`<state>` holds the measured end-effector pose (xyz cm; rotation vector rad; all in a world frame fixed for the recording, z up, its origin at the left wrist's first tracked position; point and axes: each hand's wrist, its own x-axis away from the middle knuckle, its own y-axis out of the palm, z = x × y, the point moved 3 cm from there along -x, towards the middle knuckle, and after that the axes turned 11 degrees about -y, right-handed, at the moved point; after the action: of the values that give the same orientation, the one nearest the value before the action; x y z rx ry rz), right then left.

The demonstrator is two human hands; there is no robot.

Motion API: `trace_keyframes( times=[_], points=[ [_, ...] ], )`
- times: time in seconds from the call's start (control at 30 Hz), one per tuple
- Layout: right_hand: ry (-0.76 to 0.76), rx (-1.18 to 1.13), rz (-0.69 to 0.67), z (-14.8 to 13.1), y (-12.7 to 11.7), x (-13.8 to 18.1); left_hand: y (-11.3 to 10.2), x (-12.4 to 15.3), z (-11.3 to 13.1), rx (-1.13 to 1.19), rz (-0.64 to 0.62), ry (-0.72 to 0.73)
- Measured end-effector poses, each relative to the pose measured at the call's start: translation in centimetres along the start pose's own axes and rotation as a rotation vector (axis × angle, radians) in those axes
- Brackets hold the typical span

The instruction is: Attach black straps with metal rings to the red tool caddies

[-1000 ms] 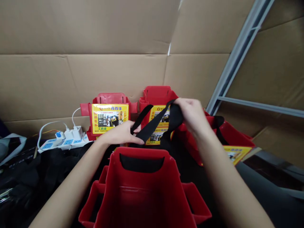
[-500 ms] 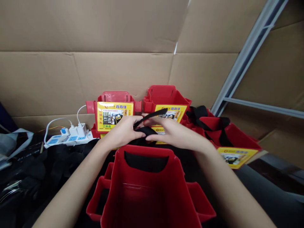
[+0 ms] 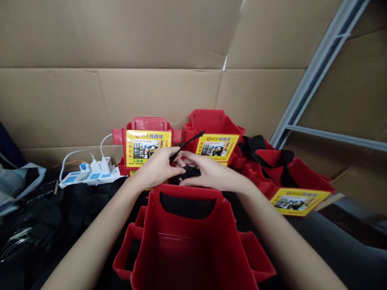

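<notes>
A red plastic tool box [image 3: 187, 241] stands right in front of me, open side up, with side pockets. Black webbing strap [image 3: 187, 205] runs through the slots in its far wall. Just beyond that wall, my left hand [image 3: 160, 167] is closed on the black strap, whose free end [image 3: 193, 140] sticks up to the right. My right hand [image 3: 208, 171] faces it, fingers closed around a folded part of the same strap [image 3: 192, 172]. A small shiny bit shows between the hands; the fingers hide most of it.
Labelled red tool boxes stand behind: one at left [image 3: 148, 149], one at centre [image 3: 216, 125], and strapped ones at right [image 3: 299, 173]. A white power strip [image 3: 90, 177] with chargers lies left, near piled black straps [image 3: 69, 209]. Cardboard [image 3: 151, 96] lines the back; a metal frame [image 3: 317, 72] rises right.
My right hand has turned and drawn slightly lower around the strap. The strap's free end has swung left and down a little. The box in front stays in place.
</notes>
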<state>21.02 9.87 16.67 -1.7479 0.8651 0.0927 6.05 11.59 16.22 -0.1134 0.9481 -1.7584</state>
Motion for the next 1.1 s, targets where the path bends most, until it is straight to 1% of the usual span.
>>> trace_keyframes(
  times=[0.03,0.1,0.13,0.17,0.2,0.23,0.3,0.33,0.4,0.47,0.53,0.6,0.7,0.77,0.87,0.93,1.0,1.1],
  points=[
    [0.000,-0.059,-0.017,0.3,0.6,-0.3,0.0,0.1,0.3,-0.005,0.025,0.006],
    [0.073,-0.142,-0.066,1.1,1.2,-0.5,-0.3,0.3,0.6,-0.019,0.091,-0.037],
    [0.123,-0.189,-0.068,1.6,1.2,-0.5,-0.6,0.4,0.6,-0.027,0.130,-0.075],
    [0.169,-0.239,-0.037,2.1,1.1,-0.4,-1.1,0.5,0.4,-0.030,0.163,-0.118],
    [0.206,-0.290,0.026,2.5,0.9,-0.3,-1.5,0.6,0.1,-0.032,0.175,-0.157],
    [0.226,-0.338,0.121,2.8,0.5,-0.2,-1.8,0.7,-0.2,-0.039,0.160,-0.188],
    [0.235,-0.409,0.335,3.2,0.0,-0.1,-2.1,0.8,-0.8,-0.066,0.089,-0.202],
    [0.236,-0.431,0.411,3.3,-0.1,-0.1,-2.1,0.9,-1.1,-0.081,0.049,-0.179],
    [0.238,-0.458,0.492,3.4,0.0,-0.2,-1.7,0.8,-1.4,-0.087,-0.014,-0.077],
    [0.241,-0.465,0.502,3.5,0.3,-0.3,-1.1,0.8,-1.4,-0.063,-0.075,0.043],
    [0.246,-0.475,0.491,3.7,0.6,-0.4,-0.4,0.6,-1.3,-0.058,-0.124,0.118],
    [0.251,-0.489,0.485,3.9,0.8,-0.5,-0.1,0.4,-1.1,-0.047,-0.116,0.148],
    [0.255,-0.493,0.514,4.2,1.0,-0.5,0.0,0.2,-0.7,0.051,-0.039,0.149],
    [0.252,-0.476,0.559,4.4,1.1,-0.5,0.1,0.0,-0.7,0.179,0.004,0.086],
    [0.237,-0.446,0.633,4.3,1.2,-0.6,0.8,-0.4,-1.5,0.448,0.060,-0.128],
    [0.226,-0.436,0.671,4.0,1.4,-0.7,1.3,-0.6,-2.1,0.580,0.108,-0.237],
    [0.213,-0.434,0.689,3.5,1.5,-0.8,1.6,-0.8,-2.6,0.640,0.154,-0.277],
    [0.193,-0.440,0.681,2.8,1.6,-1.0,1.6,-1.0,-2.8,0.688,0.173,-0.309]
  ],
)
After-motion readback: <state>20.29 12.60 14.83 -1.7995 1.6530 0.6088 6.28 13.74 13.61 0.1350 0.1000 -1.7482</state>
